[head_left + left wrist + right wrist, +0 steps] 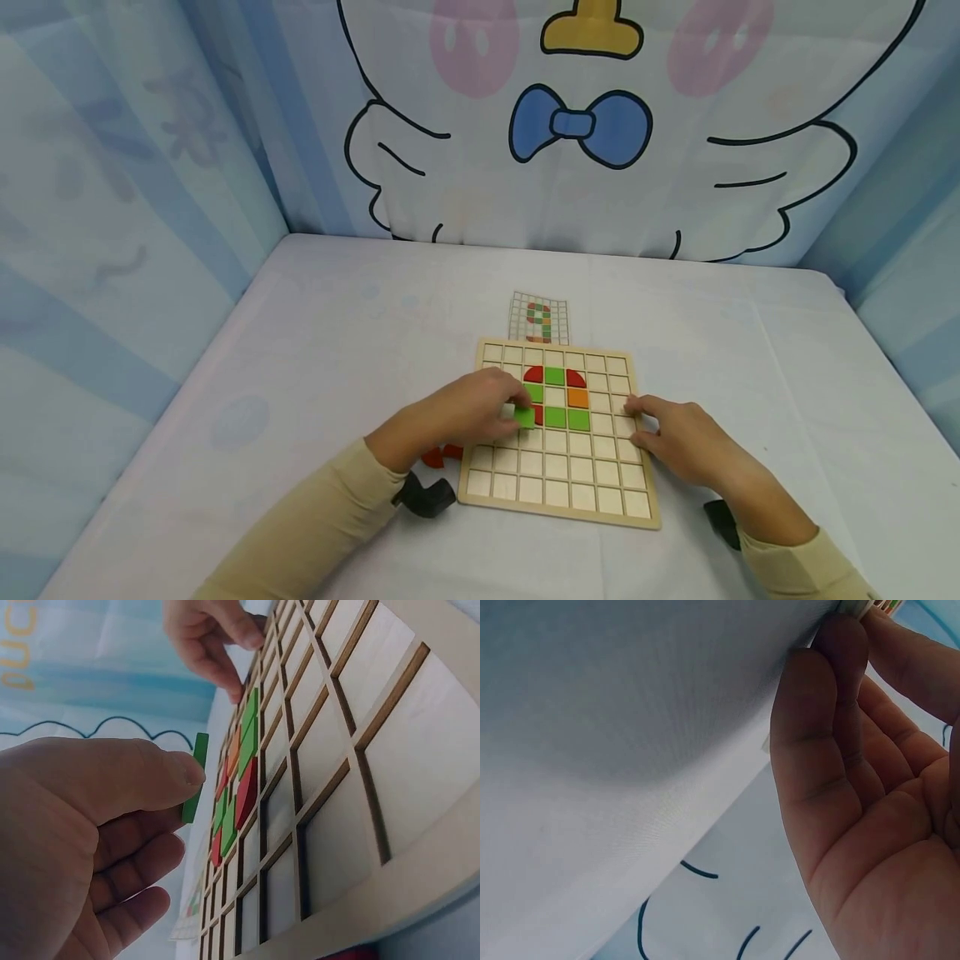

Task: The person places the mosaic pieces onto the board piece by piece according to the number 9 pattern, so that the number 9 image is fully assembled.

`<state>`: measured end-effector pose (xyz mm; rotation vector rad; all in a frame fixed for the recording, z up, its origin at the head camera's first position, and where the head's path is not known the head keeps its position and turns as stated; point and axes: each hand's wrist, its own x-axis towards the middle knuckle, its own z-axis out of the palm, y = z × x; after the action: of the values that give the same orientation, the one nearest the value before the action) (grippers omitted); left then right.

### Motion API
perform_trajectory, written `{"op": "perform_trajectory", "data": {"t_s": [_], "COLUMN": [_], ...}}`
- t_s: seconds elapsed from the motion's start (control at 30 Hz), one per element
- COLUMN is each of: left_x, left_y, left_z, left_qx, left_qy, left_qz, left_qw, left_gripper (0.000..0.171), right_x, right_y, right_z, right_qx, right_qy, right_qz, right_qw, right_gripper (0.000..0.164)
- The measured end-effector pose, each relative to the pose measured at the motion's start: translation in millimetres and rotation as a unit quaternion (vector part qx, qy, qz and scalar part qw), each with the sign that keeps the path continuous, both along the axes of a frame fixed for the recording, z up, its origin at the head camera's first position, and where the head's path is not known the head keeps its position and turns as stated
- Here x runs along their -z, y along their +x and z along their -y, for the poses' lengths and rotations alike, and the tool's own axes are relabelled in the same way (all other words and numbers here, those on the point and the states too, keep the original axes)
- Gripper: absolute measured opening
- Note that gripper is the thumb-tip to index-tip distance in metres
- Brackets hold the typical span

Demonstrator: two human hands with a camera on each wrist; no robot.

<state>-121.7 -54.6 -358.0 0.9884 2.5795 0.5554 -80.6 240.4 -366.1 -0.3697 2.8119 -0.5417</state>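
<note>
Pinching 1 green square tile (524, 417) between thumb and finger, my left hand (480, 408) hovers over the left half of the wooden grid board (557, 492). From here I see my right hand (690, 437) gripping the board's right edge. 8 set tiles (578, 419) fill cells: 4 green, 3 red, 1 orange. A printed grid card (540, 312) lies toward the table's (337, 333) far edge; red pieces (432, 458) lie by the board's left edge.
</note>
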Motion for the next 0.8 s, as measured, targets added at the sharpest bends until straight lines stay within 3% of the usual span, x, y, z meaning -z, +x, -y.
{"op": "perform_trajectory", "data": {"t_s": [0.53,0.8], "left_x": [3.8,4.2], "left_y": [-0.9,0.5], "left_z": [-16,-22], "left_qx": [0.042,0.044], "left_qy": [0.03,0.032], "left_qz": [-0.018,-0.009], "left_qw": [0.9985,0.9985], "left_gripper": [0.022,0.023], "right_x": [0.6,0.2], "right_y": [0.3,0.1], "right_z": [1,0], "right_qx": [0.004,0.004], "right_qy": [0.001,0.0], "right_qz": [0.005,0.006], "right_qw": [1.0,1.0], "right_gripper": [0.042,0.042]}}
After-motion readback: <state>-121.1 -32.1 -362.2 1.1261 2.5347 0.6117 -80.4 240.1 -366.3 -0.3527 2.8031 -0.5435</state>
